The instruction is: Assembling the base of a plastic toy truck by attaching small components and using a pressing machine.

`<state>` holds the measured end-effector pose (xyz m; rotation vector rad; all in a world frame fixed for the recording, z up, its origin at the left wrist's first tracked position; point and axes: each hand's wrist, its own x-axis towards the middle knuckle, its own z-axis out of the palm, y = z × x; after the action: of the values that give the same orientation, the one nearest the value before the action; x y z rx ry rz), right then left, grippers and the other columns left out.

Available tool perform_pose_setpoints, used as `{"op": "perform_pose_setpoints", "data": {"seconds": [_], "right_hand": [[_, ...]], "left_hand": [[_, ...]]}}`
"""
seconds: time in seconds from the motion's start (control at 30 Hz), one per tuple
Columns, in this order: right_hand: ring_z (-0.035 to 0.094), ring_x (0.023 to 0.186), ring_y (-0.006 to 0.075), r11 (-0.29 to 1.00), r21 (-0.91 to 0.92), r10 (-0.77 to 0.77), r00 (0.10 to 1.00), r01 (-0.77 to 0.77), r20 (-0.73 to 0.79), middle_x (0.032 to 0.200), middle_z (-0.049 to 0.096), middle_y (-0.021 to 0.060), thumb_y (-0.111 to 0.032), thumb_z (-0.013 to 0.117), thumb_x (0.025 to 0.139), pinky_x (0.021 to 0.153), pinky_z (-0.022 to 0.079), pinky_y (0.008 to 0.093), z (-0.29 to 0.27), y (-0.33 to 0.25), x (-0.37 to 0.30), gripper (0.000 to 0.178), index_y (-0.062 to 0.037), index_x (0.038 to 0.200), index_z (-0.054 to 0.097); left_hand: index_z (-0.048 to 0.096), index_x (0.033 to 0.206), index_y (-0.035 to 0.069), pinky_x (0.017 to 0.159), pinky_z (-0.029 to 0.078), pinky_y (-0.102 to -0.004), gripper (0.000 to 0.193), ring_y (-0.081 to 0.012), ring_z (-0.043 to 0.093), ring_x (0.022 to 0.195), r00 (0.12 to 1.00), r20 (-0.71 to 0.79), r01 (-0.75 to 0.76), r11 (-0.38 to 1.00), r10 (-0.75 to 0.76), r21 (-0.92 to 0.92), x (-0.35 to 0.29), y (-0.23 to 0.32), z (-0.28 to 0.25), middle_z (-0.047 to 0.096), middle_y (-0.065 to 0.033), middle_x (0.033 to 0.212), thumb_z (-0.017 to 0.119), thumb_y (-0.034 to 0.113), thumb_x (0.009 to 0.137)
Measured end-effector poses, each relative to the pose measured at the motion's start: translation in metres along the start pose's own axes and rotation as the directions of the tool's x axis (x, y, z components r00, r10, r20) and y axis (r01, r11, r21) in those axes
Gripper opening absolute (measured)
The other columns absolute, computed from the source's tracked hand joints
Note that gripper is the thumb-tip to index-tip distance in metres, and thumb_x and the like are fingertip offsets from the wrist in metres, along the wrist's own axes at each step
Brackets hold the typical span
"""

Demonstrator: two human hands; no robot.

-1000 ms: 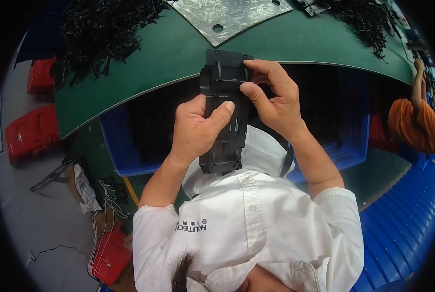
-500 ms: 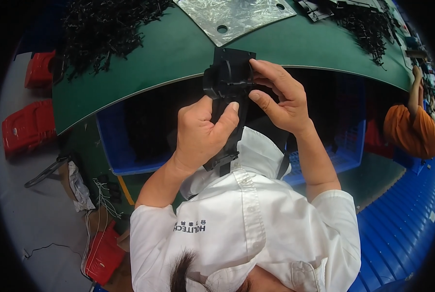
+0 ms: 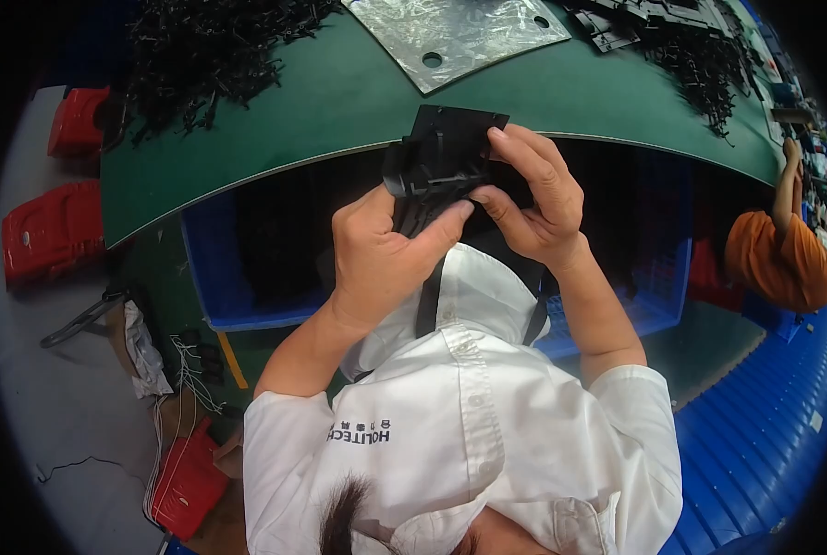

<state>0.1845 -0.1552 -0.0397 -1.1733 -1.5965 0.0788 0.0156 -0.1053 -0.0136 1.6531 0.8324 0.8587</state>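
Note:
A black moulded plastic part (image 3: 446,153) with a flat panel and raised ribs is held up in front of the table's near edge. My left hand (image 3: 390,245) is closed round its lower left side, the thumb lying along the bottom. At the right edge, my right hand (image 3: 538,194) grips the part between fingertips and thumb. The part's underside and the left fingers behind it are hidden.
A green table (image 3: 339,116) bears a heap of small black parts (image 3: 214,65), a silvery plate with holes (image 3: 459,42) and another black heap (image 3: 704,69). Blue crates (image 3: 219,268) stand underneath. Red stools (image 3: 57,227) are at left; a person in orange (image 3: 778,259) is at right.
The black part has been tipped and turned, so its flat panel shows more broadly and its long lower end no longer hangs toward my lap. Both hands stay on it.

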Motion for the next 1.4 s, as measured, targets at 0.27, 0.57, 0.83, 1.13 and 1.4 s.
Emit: {"op": "perform_pose_setpoints", "data": {"seconds": [0.27,0.57,0.83,1.13,1.4], "right_hand": [[0.058,0.083,0.0262,0.999,-0.012,-0.031,0.999,0.031,-0.018,0.101,0.057,0.018,-0.007,0.073,0.069,0.071,0.049,0.0289,0.001,-0.002,-0.003,0.05,0.0016,0.115,0.053],[0.058,0.083,0.0267,0.998,-0.045,-0.051,0.999,0.05,-0.012,0.101,0.057,0.0181,-0.008,0.073,0.069,0.071,0.049,0.0292,0.003,-0.003,-0.001,0.05,0.0019,0.114,0.054],[0.059,0.082,0.0258,0.999,-0.034,0.021,1.0,-0.021,-0.006,0.098,0.058,0.0172,-0.005,0.073,0.067,0.069,0.05,0.0284,0.004,-0.008,0.0,0.051,0.0019,0.113,0.054],[0.059,0.082,0.0236,0.983,0.041,0.177,0.984,-0.178,0.025,0.098,0.058,0.0167,0.0,0.07,0.068,0.072,0.051,0.028,0.005,-0.013,0.0,0.047,0.0025,0.112,0.055],[0.059,0.086,0.0147,0.843,0.312,0.458,0.889,-0.439,0.013,0.107,0.054,0.0109,0.001,0.062,0.078,0.08,0.048,0.0248,0.011,-0.021,-0.008,0.035,0.0047,0.111,0.053]], "left_hand": [[0.064,0.084,0.001,0.046,0.044,-0.0239,0.022,-0.015,0.058,0.05,0.973,-0.081,-0.197,0.963,0.215,0.184,0.002,-0.01,0.001,0.061,-0.0094,0.063,0.072,0.003,0.064],[0.064,0.085,0.001,0.048,0.045,-0.0228,0.022,-0.0121,0.058,0.051,0.977,-0.061,-0.193,0.971,0.203,0.141,0.002,-0.007,-0.002,0.062,-0.0079,0.063,0.071,0.002,0.064],[0.066,0.085,0.002,0.05,0.044,-0.0211,0.017,-0.0063,0.057,0.054,1.0,-0.01,0.002,1.0,-0.002,0.003,0.002,-0.006,-0.004,0.063,-0.0035,0.064,0.07,0.003,0.068],[0.066,0.087,0.002,0.054,0.046,-0.0211,0.017,-0.0081,0.06,0.059,0.993,0.005,0.114,0.993,-0.114,-0.041,0.003,-0.01,-0.001,0.065,-0.005,0.069,0.069,0.005,0.07],[0.065,0.086,0.002,0.051,0.045,-0.0236,0.019,-0.0117,0.06,0.056,0.999,-0.035,-0.008,0.997,0.011,0.071,-0.001,-0.015,0.002,0.064,-0.0075,0.067,0.07,0.004,0.068]]}}
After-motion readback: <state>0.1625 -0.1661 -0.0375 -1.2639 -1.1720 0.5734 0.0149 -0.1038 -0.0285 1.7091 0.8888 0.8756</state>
